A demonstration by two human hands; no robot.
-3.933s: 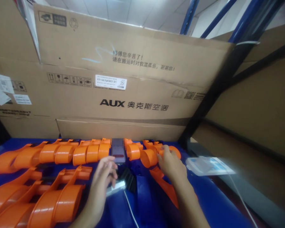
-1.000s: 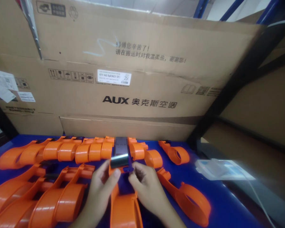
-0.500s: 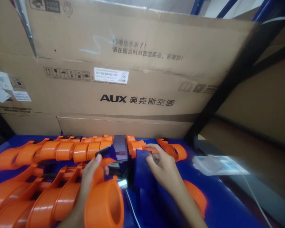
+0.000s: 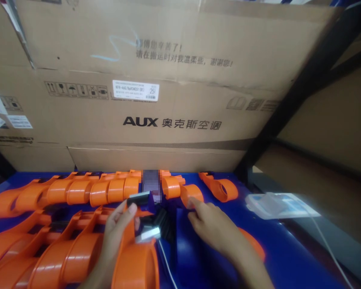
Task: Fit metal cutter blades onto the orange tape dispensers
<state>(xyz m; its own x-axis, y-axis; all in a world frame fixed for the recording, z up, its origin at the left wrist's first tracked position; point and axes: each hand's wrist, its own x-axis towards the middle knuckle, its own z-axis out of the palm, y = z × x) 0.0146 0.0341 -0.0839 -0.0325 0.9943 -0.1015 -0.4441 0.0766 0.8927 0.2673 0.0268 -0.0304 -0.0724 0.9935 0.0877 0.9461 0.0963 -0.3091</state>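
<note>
My left hand [image 4: 118, 224] is wrapped round an orange tape dispenser [image 4: 135, 263]. Its wide ring hangs below my fingers, and my thumb lies by a black toothed strip [image 4: 140, 198] at its upper end. My right hand [image 4: 210, 222] is closed, its fingers curled above a dark blue panel [image 4: 185, 237]; anything pinched in them is hidden. Between my hands sit black parts [image 4: 164, 222], a small silver-white piece [image 4: 150, 233] and a white cable [image 4: 167, 263]. Just behind my right fingertips lies an orange ring [image 4: 192, 193].
Rows of orange dispensers [image 4: 60, 253] cover the left and back of the blue table [image 4: 289, 257]. A pixelated phone-like object [image 4: 151, 184] stands at the back. A clear plastic packet [image 4: 276, 205] lies right. A large carton [image 4: 180, 92] and dark rack posts [image 4: 289, 96] enclose the back.
The camera view has shifted slightly. My left hand has turned the dispenser so the toothed strip shows. My right fingers have curled in and moved down from the blue panel's top edge.
</note>
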